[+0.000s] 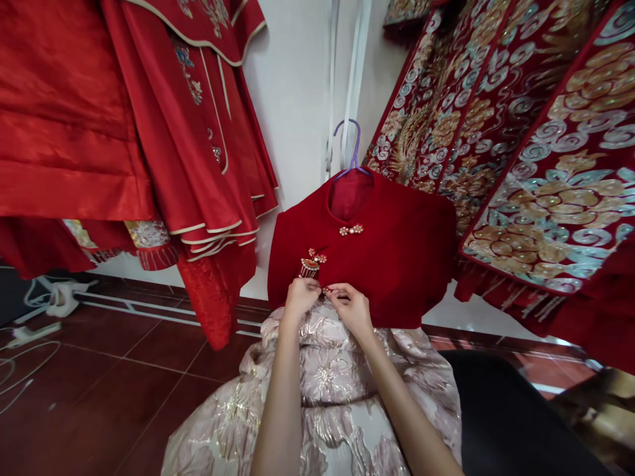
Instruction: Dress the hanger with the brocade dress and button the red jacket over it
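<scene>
A dark red velvet jacket (pixel 391 244) on a purple hanger (pixel 354 149) lies over a pale floral brocade cloth (pixel 327 377) in front of me. A beaded frog button (pixel 351 230) shows at its collar, and a beaded ornament with a tassel (pixel 310 266) sits lower on the front. At the jacket's lower front edge my left hand (pixel 302 297) is closed in a pinch. My right hand (pixel 351 307) pinches from the other side. Between the fingertips is a small beaded button (pixel 326 291), partly hidden by the fingers.
Red garments with cream trim (pixel 198 132) hang at the left. Heavily embroidered red garments (pixel 546 178) with fringes hang at the right. White rack poles (pixel 354 73) stand behind. A black seat (pixel 506 410) is at the lower right; cables and a power strip (pixel 37 334) lie on the floor.
</scene>
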The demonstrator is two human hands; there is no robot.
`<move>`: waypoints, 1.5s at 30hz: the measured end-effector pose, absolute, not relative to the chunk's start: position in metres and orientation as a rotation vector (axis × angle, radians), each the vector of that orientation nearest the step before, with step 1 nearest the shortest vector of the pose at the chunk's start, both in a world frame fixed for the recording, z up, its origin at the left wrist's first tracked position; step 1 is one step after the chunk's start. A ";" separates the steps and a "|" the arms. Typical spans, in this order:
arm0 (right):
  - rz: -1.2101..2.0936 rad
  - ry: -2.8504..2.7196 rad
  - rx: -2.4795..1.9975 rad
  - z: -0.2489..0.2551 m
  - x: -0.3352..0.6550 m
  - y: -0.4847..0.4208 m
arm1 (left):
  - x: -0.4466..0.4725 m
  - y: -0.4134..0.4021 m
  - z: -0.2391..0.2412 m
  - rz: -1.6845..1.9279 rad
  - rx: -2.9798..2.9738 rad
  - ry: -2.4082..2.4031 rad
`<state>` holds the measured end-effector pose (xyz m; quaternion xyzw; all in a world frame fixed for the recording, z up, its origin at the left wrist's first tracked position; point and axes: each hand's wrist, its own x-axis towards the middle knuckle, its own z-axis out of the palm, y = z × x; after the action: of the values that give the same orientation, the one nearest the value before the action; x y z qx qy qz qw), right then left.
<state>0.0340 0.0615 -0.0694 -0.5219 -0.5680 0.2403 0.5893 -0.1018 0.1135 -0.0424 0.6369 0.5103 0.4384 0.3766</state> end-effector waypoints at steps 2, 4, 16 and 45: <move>0.536 -1.293 -1.201 -0.073 0.029 0.064 | -0.102 0.115 -0.045 1.123 1.614 1.302; 0.493 -1.261 -1.202 -0.075 0.025 0.064 | -0.100 0.117 -0.047 1.143 1.584 1.294; 0.392 -1.186 -1.222 -0.081 0.028 0.061 | -0.102 0.116 -0.051 1.116 1.629 1.239; 0.379 -1.225 -1.191 -0.087 0.025 0.066 | -0.099 0.115 -0.050 1.053 1.718 1.305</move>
<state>0.0252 0.0659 -0.0865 -0.5224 -0.5371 0.1662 0.6410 -0.0990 0.1148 -0.0498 0.6673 0.5066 0.4087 0.3620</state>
